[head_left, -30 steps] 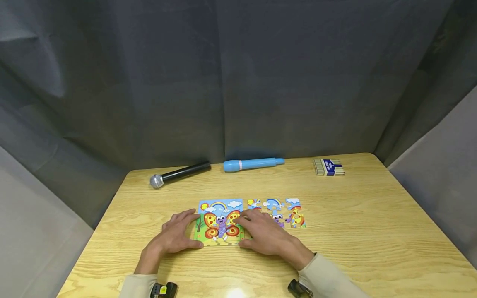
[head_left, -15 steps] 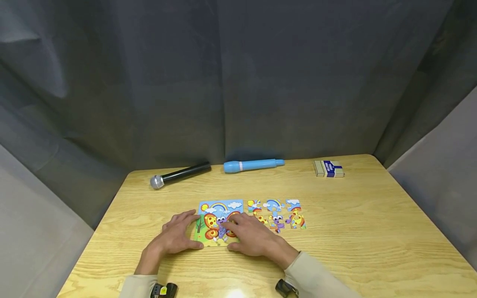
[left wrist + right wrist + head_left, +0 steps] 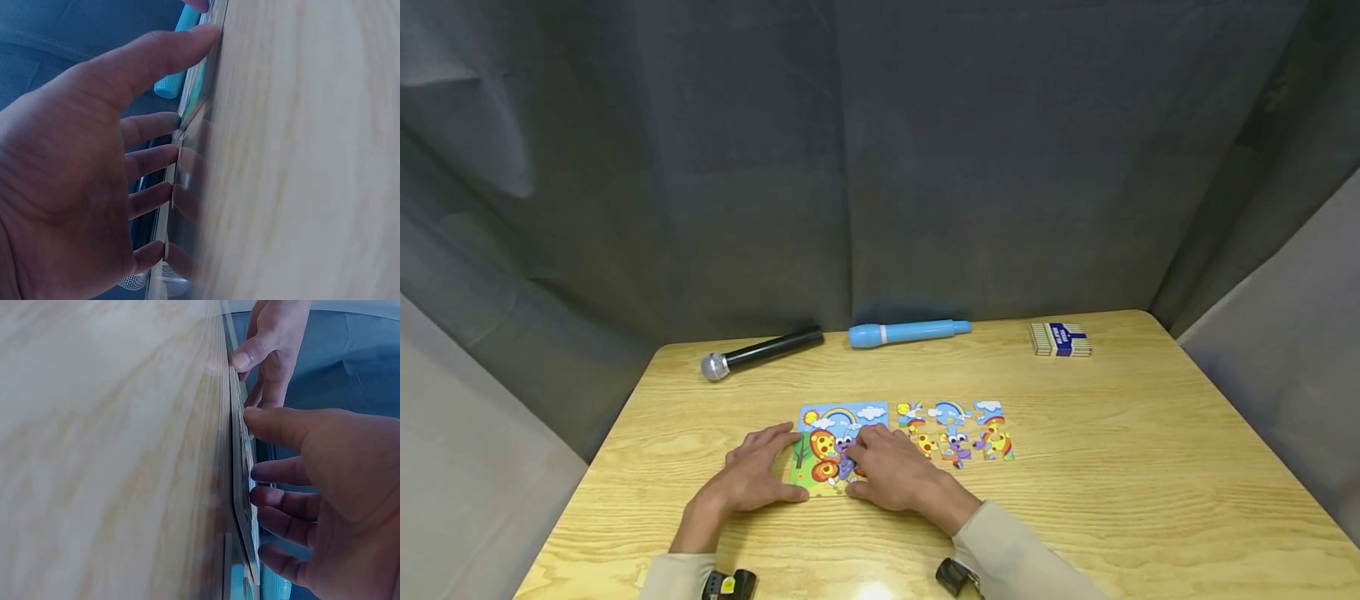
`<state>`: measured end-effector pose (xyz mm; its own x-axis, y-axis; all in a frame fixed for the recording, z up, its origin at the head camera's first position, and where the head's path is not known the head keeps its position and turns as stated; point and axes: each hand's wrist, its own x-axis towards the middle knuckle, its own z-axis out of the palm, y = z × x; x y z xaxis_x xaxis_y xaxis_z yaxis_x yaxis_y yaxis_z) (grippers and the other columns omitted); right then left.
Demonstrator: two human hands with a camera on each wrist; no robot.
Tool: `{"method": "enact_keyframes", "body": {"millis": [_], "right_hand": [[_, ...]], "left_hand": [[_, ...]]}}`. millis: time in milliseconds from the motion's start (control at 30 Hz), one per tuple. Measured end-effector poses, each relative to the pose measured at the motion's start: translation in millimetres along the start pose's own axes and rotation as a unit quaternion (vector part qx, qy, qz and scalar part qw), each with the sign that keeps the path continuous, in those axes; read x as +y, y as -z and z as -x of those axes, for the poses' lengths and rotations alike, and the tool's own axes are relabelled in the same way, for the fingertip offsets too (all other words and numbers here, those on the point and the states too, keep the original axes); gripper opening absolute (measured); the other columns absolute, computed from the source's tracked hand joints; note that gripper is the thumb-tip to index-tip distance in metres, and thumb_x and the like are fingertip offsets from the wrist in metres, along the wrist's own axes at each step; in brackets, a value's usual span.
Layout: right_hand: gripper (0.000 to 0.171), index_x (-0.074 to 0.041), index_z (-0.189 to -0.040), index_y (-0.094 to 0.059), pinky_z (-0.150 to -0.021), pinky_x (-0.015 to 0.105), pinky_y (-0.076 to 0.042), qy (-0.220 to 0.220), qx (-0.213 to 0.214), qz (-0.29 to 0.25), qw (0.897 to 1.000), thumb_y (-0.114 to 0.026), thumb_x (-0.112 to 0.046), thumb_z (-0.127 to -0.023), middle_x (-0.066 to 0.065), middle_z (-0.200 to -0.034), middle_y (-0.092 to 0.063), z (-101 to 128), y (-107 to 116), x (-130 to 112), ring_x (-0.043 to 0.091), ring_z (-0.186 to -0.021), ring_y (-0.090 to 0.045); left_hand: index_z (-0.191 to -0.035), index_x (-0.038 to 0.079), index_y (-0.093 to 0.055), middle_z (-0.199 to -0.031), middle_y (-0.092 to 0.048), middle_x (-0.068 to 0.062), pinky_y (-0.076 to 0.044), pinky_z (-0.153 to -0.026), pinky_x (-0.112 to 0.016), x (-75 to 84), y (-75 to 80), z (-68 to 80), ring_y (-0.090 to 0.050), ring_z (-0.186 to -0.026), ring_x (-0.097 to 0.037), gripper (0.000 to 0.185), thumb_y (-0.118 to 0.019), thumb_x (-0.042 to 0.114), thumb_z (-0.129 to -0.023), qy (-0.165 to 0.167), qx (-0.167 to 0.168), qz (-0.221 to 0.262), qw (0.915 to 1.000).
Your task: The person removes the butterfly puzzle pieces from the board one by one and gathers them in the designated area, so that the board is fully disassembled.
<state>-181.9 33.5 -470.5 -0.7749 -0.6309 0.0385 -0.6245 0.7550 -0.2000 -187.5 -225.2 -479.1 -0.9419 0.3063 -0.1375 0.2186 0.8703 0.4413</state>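
Since a second ago the right hand (image 3: 891,475) has been slid leftward over the butterfly puzzle (image 3: 838,446), fingers spread flat on it. At its left edge the left hand (image 3: 752,475) is rested, fingers straight. Beyond the fingertips loose puzzle pieces (image 3: 955,429) are laid.

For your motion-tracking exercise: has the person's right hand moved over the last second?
Yes. The right hand has slid leftward across the butterfly puzzle, away from the loose puzzle pieces, towards the left hand.
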Motion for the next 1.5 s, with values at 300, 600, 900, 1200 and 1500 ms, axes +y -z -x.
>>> {"method": "enact_keyframes", "body": {"millis": [300,600,900,1200,1500], "right_hand": [[0.036,-0.018,-0.118,-0.068,-0.073,0.028,-0.039,-0.019,0.007,-0.031,0.999,-0.069,-0.037,-0.087,-0.005,-0.100,-0.054,-4,-2,-1,0.012,-0.094,-0.047],[0.037,-0.011,-0.117,-0.067,-0.068,0.025,-0.049,-0.038,-0.004,-0.088,0.995,-0.072,-0.029,-0.085,-0.001,-0.103,-0.056,-7,-1,-4,0.008,-0.078,-0.052],[0.036,-0.014,-0.109,-0.067,-0.064,0.021,-0.045,-0.030,0.015,-0.088,0.996,-0.079,-0.025,-0.076,-0.004,-0.099,-0.056,-10,0,-3,0.006,-0.075,-0.050],[0.037,-0.015,-0.105,-0.066,-0.059,0.020,-0.043,-0.031,0.015,-0.110,0.993,-0.082,-0.020,-0.071,-0.007,-0.087,-0.061,-13,3,-3,0.005,-0.071,-0.049],[0.035,-0.014,-0.106,-0.070,-0.064,0.021,-0.045,-0.018,0.027,-0.088,0.996,-0.076,-0.022,-0.072,-0.007,-0.090,-0.060,-12,2,-1,0.006,-0.076,-0.051]], "left_hand": [[-0.143,0.028,-0.046,-0.158,-0.032,0.001,-0.026,-0.106,-0.066,1.5,0.2,-1.4,-0.030,-0.142,-0.028,0.087,-0.080,0.058,-0.068,0.000,-0.003,-0.005,1.0000],[-0.143,0.027,-0.047,-0.157,-0.032,-0.001,-0.027,-0.105,-0.066,0.9,-0.2,-1.2,-0.031,-0.142,-0.030,0.087,-0.080,0.058,-0.068,-0.002,-0.002,-0.003,1.0000],[-0.143,0.027,-0.047,-0.157,-0.033,0.000,-0.028,-0.105,-0.066,2.4,0.7,-1.5,-0.031,-0.142,-0.029,0.087,-0.080,0.057,-0.068,-0.001,-0.002,-0.008,1.0000],[-0.143,0.026,-0.047,-0.157,-0.033,-0.001,-0.028,-0.104,-0.066,1.9,1.8,-0.6,-0.031,-0.142,-0.030,0.087,-0.080,0.056,-0.068,-0.001,-0.002,-0.006,1.0000],[-0.143,0.026,-0.047,-0.157,-0.032,-0.001,-0.026,-0.106,-0.067,0.7,0.7,-0.5,-0.031,-0.142,-0.030,0.088,-0.080,0.056,-0.068,-0.001,0.000,-0.004,1.0000]]}}
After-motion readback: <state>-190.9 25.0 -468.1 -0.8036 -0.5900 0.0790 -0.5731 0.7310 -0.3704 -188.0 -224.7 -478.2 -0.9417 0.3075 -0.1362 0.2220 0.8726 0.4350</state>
